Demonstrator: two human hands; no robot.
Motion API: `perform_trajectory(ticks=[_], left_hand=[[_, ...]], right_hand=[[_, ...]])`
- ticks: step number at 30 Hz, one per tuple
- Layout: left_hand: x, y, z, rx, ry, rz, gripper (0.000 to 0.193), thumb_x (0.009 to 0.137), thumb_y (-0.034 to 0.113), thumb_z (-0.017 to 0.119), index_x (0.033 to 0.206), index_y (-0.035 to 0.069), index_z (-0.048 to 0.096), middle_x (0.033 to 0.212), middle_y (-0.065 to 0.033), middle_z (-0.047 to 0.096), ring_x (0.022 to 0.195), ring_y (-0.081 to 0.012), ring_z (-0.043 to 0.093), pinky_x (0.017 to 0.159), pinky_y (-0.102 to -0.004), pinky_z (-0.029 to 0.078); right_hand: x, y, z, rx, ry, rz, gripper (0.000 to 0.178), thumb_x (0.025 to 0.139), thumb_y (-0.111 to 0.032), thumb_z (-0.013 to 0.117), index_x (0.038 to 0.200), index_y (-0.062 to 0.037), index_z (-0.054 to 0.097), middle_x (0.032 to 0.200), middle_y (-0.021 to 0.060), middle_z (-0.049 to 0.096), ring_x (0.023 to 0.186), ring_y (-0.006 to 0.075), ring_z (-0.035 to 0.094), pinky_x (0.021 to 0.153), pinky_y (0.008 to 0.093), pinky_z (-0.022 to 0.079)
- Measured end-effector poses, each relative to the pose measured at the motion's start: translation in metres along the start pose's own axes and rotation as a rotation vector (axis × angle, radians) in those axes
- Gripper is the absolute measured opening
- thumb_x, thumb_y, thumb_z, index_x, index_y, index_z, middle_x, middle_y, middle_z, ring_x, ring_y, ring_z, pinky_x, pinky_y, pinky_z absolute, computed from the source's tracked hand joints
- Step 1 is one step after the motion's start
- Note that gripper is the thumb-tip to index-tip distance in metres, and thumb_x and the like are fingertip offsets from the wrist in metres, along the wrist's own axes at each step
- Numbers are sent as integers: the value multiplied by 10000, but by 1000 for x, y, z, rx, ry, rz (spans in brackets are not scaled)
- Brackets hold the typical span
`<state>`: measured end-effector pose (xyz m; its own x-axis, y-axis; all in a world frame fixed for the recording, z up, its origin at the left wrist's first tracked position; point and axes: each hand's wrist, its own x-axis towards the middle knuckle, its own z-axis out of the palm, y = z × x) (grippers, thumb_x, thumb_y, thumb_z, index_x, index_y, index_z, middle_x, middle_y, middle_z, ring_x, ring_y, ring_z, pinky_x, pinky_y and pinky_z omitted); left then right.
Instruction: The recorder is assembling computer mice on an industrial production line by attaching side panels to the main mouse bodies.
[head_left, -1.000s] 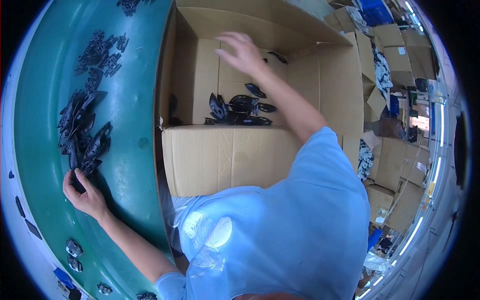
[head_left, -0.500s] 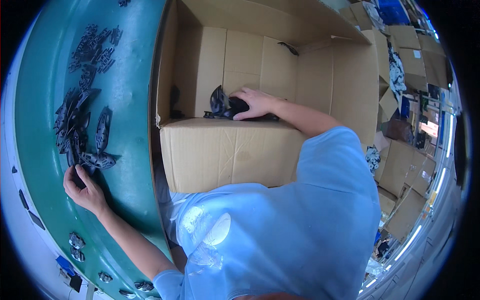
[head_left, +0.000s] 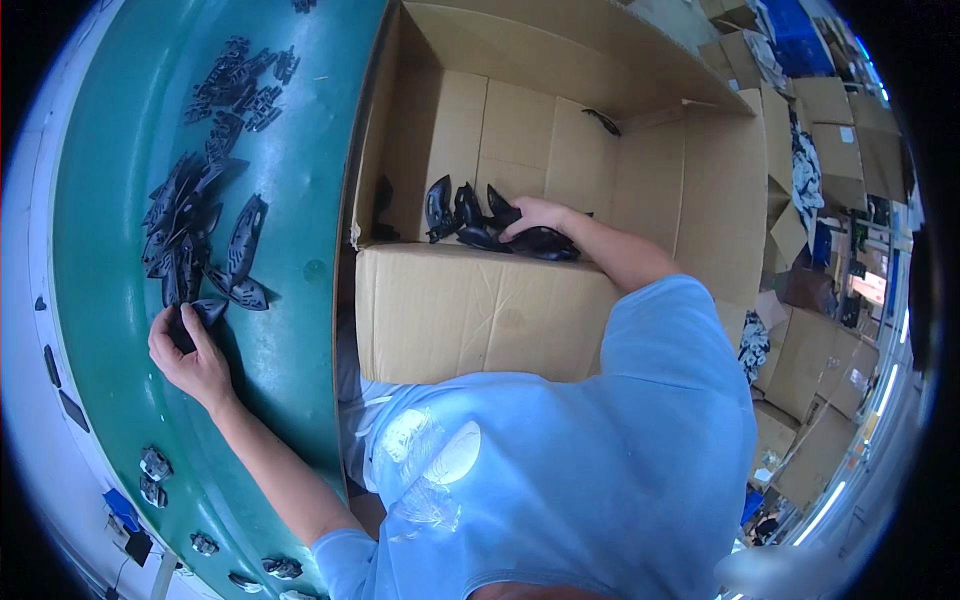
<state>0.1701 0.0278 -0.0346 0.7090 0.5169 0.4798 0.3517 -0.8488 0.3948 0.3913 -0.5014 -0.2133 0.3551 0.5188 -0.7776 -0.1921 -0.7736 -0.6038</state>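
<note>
On the green tabletop to the left lies a heap of black, curved plastic parts (head_left: 180, 225) with slots in them. My left hand (head_left: 195, 362) is at the near end of this heap, thumb and fingers closed around a dark part whose shape is mostly hidden. Inside the open cardboard box (head_left: 480, 315) before me, my right hand (head_left: 540, 215) grips black curved parts (head_left: 545, 243) close to the near wall. Its fingertips are partly hidden among them. More such parts (head_left: 438, 208) lie just left of that hand.
Smaller black clips (head_left: 235, 85) are piled farther along the green table (head_left: 310, 180). Several dark pieces (head_left: 155, 465) sit near its close end. One black part (head_left: 602, 122) lies at the box's far right. Stacked cartons (head_left: 825, 370) stand on the right.
The whole view has shifted, so table and box appear farther right. More black parts now show around my right hand in the box. My left hand remains at the heap's near end.
</note>
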Motion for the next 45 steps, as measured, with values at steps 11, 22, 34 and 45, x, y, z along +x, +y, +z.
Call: perform_trajectory(ticks=[11,22,34,45], left_hand=[[-5,-9,1,-220,136,-101,273,931,186,771,1112,2,686,1132,-165,684,1058,-319,648,949,-404,506],[-19,22,-22,-827,391,-130,761,1013,583,585,1497,15,434,1486,-164,524,1369,-284,494,1153,-437,374],[-12,1,13,-733,420,-435,267,1052,179,651,1221,-26,630,1191,-127,669,1051,-179,632,936,-328,525],[-13,5,19,-539,414,-420,197,1040,179,670,1082,-13,665,1051,-86,704,955,-164,649,877,-322,537]], right_hand=[[-71,-143,-55,350,267,-250,482,803,-156,829,1232,-25,653,1008,16,677,895,119,637,798,289,526],[-18,-463,97,-431,-159,-1078,558,805,-110,833,1295,68,635,1256,127,742,1113,165,698,1013,328,539],[52,-480,197,-1102,525,-1496,411,688,-319,870,1035,-159,718,931,47,712,984,290,658,847,448,511],[24,-487,172,-1141,248,-1455,978,569,-559,914,1363,-52,651,1396,165,621,1293,346,563,1134,479,387]])
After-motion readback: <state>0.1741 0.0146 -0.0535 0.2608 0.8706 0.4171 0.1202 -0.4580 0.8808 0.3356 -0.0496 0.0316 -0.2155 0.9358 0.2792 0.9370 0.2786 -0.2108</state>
